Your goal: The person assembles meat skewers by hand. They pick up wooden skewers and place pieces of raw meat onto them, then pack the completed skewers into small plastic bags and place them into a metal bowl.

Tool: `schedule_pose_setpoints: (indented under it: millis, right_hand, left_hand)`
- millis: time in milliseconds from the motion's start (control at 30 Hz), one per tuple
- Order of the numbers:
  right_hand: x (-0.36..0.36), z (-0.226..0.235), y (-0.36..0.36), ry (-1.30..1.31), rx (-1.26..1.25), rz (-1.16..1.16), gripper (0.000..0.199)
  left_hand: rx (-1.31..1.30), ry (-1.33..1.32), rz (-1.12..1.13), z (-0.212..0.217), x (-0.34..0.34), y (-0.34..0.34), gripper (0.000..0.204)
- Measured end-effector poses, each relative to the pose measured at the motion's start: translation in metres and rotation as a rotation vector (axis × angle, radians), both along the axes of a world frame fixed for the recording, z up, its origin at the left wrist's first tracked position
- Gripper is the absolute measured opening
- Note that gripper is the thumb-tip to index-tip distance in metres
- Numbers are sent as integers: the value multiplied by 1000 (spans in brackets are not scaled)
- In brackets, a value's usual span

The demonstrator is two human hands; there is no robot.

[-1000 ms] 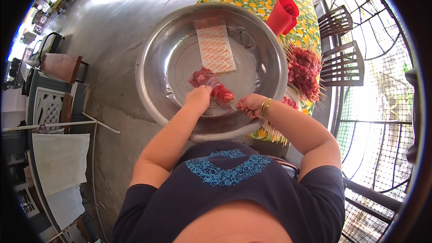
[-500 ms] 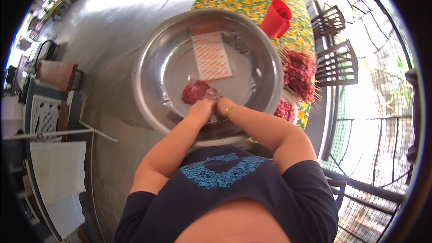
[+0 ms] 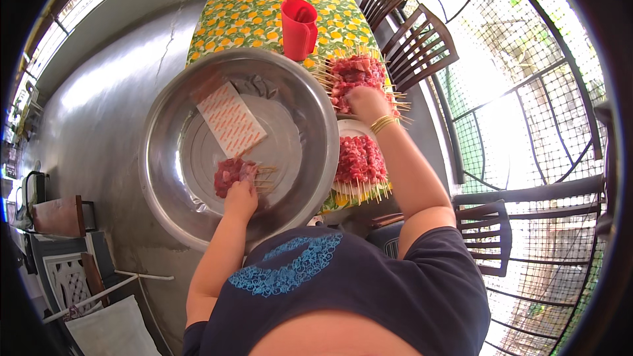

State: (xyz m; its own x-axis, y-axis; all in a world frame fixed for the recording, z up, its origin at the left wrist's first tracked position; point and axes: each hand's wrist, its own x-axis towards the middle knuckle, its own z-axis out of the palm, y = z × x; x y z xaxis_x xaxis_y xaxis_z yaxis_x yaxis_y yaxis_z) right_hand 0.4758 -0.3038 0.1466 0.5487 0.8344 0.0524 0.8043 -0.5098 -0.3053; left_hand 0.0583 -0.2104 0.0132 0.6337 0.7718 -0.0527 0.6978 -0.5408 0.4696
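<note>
Inside a large steel basin (image 3: 161, 151), raw meat skewers (image 3: 229, 175) lie with their bare sticks pointing right, some clear plastic seeming to cling to them. My left hand (image 3: 241, 202) is closed at the near side of this bundle, its fingertips partly hidden. To the right, my right hand (image 3: 369, 103) reaches onto a pile of meat skewers (image 3: 359, 69), fingers curled down on the meat. How many sticks it grips cannot be made out. Nearer me, a white plate (image 3: 354, 128) bears another heap of skewers (image 3: 362, 159).
A flat white packet with orange print (image 3: 231, 120) lies in the basin. Behind the skewers, a red pitcher (image 3: 298, 29) stands on the lemon-patterned tablecloth (image 3: 247, 10). Dark wooden chairs (image 3: 422, 46) line the table's right side, by a mesh-covered window grille (image 3: 527, 105).
My right hand has left the bundle in the basin and moved right onto the skewer pile. My left hand stays at the bundle, whose sticks now show. The view has swung right.
</note>
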Motion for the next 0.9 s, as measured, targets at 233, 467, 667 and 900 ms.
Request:
schedule_pose_setpoints:
  millis: [233, 467, 667, 900]
  right_hand:
    - [132, -30, -52, -180, -298, -234, 36]
    - [155, -26, 7, -378, -225, -92, 55]
    - [175, -20, 37, -410, -256, -166, 37]
    - [195, -45, -6, -162, -511, -101, 23]
  left_hand:
    - [-75, 180, 21, 20, 3, -5, 19]
    - [-1, 213, 59, 15, 10, -9, 17]
    - [-15, 199, 115, 21, 9, -15, 16]
    - [-7, 219, 163, 23, 10, -16, 19]
